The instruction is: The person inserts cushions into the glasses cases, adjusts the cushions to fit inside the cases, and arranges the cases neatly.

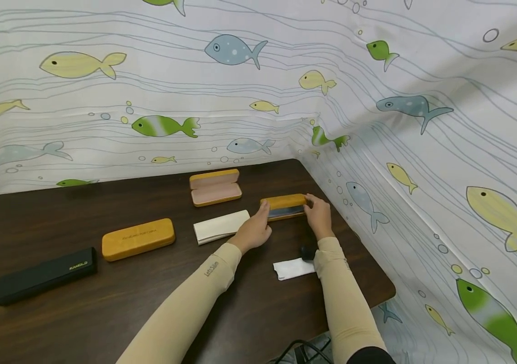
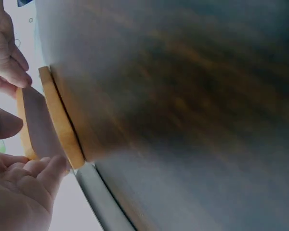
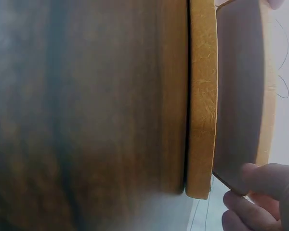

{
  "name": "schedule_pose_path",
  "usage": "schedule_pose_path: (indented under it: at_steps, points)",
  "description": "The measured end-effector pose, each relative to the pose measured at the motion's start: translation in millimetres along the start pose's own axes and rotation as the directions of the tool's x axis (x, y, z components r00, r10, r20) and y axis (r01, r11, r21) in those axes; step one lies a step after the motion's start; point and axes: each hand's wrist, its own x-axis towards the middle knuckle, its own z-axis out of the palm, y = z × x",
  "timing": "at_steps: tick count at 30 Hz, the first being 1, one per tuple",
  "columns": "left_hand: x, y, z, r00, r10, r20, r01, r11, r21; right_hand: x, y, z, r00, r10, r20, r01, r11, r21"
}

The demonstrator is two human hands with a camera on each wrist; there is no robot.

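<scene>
A mustard-yellow glasses case (image 1: pixel 284 201) lies at the right of the table, its lid partly raised. A dark bluish band shows in its opening in the head view; the wrist views show a greyish lining (image 3: pixel 238 91). My left hand (image 1: pixel 253 231) holds the lid's left end between thumb and fingers. At the lid's right end, my right hand (image 1: pixel 319 217) pinches the edge, thumb on the lining side in the right wrist view. The case's bottom half (image 2: pixel 62 122) rests on the table. What lies deep inside is hidden.
Behind stands an open yellow case (image 1: pixel 216 194) with pale pink lining. A folded cream cloth (image 1: pixel 217 228) lies beside my left hand. Leftward are a closed yellow case (image 1: pixel 138 239) and a black case (image 1: pixel 45 276). A white cloth piece (image 1: pixel 292 268) and small black object (image 1: pixel 307 252) sit by my right forearm.
</scene>
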Motion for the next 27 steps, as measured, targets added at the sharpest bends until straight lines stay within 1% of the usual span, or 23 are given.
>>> schedule_pose_path:
  at_steps: [7, 12, 16, 19, 22, 24, 27]
  points:
    - [-2.9, 2.3, -2.7, 0.995, -0.004, 0.097, 0.002, 1.000, 0.024, -0.7, 6, 2, 0.994, -0.011, 0.106, 0.011, 1.000, 0.004]
    - [-4.2, 2.8, -3.5, 0.991, -0.006, 0.131, 0.004, 1.000, 0.018, -1.0, 8, 1, 0.984, 0.008, 0.175, -0.002, 0.999, -0.036]
    - [-7.1, 4.0, -7.3, 0.991, 0.011, 0.130, -0.015, 0.999, 0.033, -1.8, 8, -1, 0.970, 0.028, 0.241, -0.013, 0.998, -0.067]
    - [-10.0, 8.0, -11.1, 0.993, 0.033, 0.111, -0.041, 0.996, 0.077, -3.0, 7, -7, 0.961, 0.041, 0.272, -0.018, 0.996, -0.084]
    - [-14.6, 14.2, -13.5, 0.994, 0.052, 0.091, -0.063, 0.990, 0.125, -5.3, 5, -15, 0.951, 0.070, 0.303, -0.040, 0.994, -0.104]
    - [-18.7, 18.7, -12.6, 0.995, 0.059, 0.079, -0.071, 0.985, 0.158, -8.0, 5, -20, 0.940, 0.092, 0.330, -0.054, 0.991, -0.122]
    - [-25.3, 23.9, -8.7, 0.994, 0.058, 0.088, -0.076, 0.972, 0.224, -11.9, 4, -27, 0.914, 0.115, 0.388, -0.052, 0.984, -0.170]
